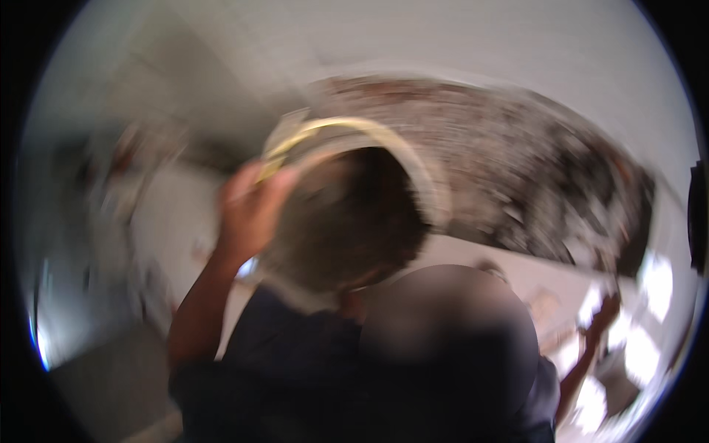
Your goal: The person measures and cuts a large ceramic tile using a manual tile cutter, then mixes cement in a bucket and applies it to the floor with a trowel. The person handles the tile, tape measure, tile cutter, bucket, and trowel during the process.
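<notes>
Strong motion blur covers the picture. My left hand (255, 203) is raised left of the middle, its fingers closed on the edge of a round thing with a pale yellow rim (343, 122). The middle of that round thing looks dark and brownish; its kind is too smeared to tell. Far out at the lower right is my right hand (602, 317), near a thin upright streak. Its fingers are too blurred to show whether it holds anything. A smooth, blurred round patch (450, 310) lies in front of my dark blue clothing.
A broad brown-and-grey rough patch (480, 155), dark and broken at its right end, stretches across the back right. Pale surfaces (177, 221) lie on the left. Bright white patches (639, 354) show near the right hand. A grey floor-like area (111, 384) is at lower left.
</notes>
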The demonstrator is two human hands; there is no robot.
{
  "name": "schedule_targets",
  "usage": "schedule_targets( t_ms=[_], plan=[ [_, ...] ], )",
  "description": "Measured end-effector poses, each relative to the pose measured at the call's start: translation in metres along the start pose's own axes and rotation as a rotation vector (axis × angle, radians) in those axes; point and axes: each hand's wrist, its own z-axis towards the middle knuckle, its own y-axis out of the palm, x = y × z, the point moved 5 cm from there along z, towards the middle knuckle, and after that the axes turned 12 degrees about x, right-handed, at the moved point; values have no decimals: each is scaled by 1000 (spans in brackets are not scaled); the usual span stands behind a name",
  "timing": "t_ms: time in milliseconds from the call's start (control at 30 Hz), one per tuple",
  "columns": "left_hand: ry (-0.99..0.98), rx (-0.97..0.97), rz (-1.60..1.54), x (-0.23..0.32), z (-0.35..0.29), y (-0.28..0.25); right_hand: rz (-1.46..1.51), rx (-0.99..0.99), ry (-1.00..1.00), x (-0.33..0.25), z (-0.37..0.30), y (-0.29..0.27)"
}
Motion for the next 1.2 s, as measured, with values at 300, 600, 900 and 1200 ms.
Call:
schedule_targets(
  t_ms=[300, 600, 900, 1200],
  plan=[
    [-447, 563, 224, -125, -141, -156, -623, -41, -322, -33, -42, 28],
    [-959, 1244, 260, -354, -360, -247, -462, -118, -41, -15, -97, 73],
    [-796, 561, 408, -338, -187, -139, -524, -161, -202, -101, -157, 63],
    [-626, 249, 457, -165, -83, -53, -940, -8, -511, -123, 1, 112]
  ],
)
